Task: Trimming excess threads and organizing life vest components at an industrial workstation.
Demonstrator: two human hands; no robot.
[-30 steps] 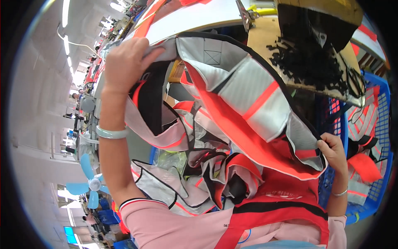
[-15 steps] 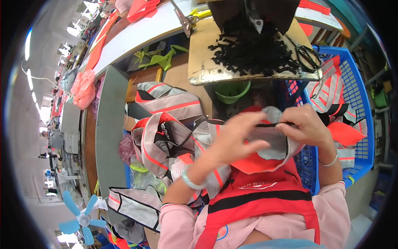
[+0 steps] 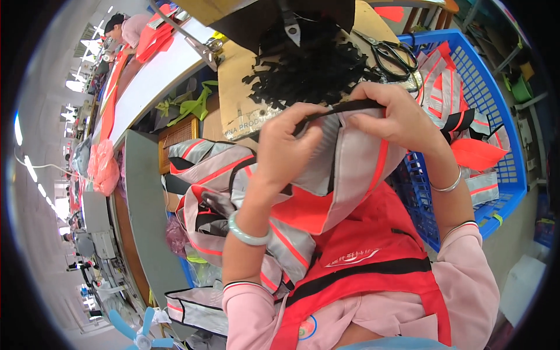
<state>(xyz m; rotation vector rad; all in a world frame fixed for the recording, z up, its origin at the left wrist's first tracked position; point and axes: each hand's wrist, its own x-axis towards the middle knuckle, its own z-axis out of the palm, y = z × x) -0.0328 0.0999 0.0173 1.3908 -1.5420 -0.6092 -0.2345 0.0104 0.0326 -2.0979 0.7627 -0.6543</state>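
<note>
In front of my chest I hold up a sewn fabric piece (image 3: pixel 359 157), light grey with coral stripes, a coral panel and a black-bound edge. My left hand (image 3: pixel 286 146) pinches the black edge at its left, thumb and fingers closed on it. Farther right along that edge, my right hand (image 3: pixel 391 114) grips the fabric with the thumb bent in front. Between the hands the edge arches upward. More grey and coral pieces (image 3: pixel 213 160) lie heaped to the left, partly behind my left forearm.
Ahead is a worn board (image 3: pixel 233 114) covered with black scraps (image 3: pixel 315 64), with black-handled scissors (image 3: pixel 394 58) at its right. A blue basket (image 3: pixel 507 134) of similar pieces stands right. Left are a grey panel (image 3: pixel 146 192) and a white table (image 3: pixel 157 76); a person (image 3: pixel 131 29) bends over it.
My left hand, spread open before, has closed on the black edge. Both hands and the fabric piece have risen toward the board, and the view has shifted.
</note>
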